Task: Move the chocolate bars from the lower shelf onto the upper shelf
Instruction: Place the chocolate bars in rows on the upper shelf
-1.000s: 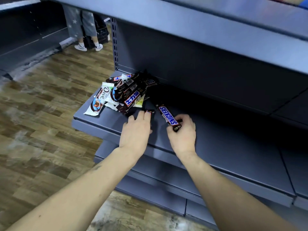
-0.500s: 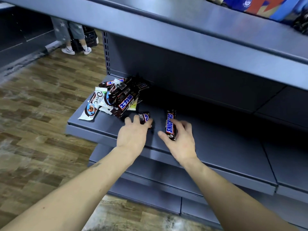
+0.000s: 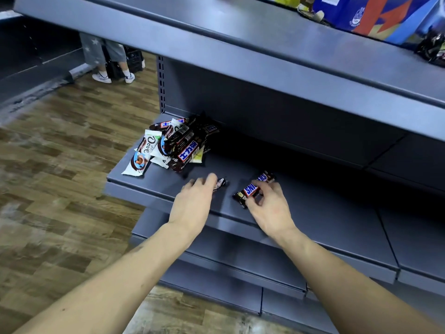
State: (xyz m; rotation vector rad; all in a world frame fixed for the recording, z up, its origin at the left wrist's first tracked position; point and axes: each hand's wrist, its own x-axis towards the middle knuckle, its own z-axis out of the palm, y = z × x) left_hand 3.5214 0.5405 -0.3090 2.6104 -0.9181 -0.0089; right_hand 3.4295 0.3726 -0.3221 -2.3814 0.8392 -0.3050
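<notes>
A pile of chocolate bars [image 3: 177,143], brown Snickers and white Dove wrappers, lies at the left end of the lower grey shelf [image 3: 325,213]. My right hand [image 3: 269,208] pinches a brown Snickers bar [image 3: 252,188] that lies slanted, just above the shelf surface. My left hand [image 3: 195,201] grips a small dark bar [image 3: 220,183], most of it hidden under the fingers. The upper grey shelf [image 3: 277,42] runs across the top of the view.
On the upper shelf at the right stand a blue and red box [image 3: 375,15] and a dark wrapped packet [image 3: 433,48]. Another person's legs [image 3: 106,59] stand on the wooden floor [image 3: 60,189] at the back left. Lower shelves sit below.
My right hand has turned the Snickers bar to a slant and closed its fingers on it. My left hand has closed over the small dark bar. The view has tilted up towards the upper shelf.
</notes>
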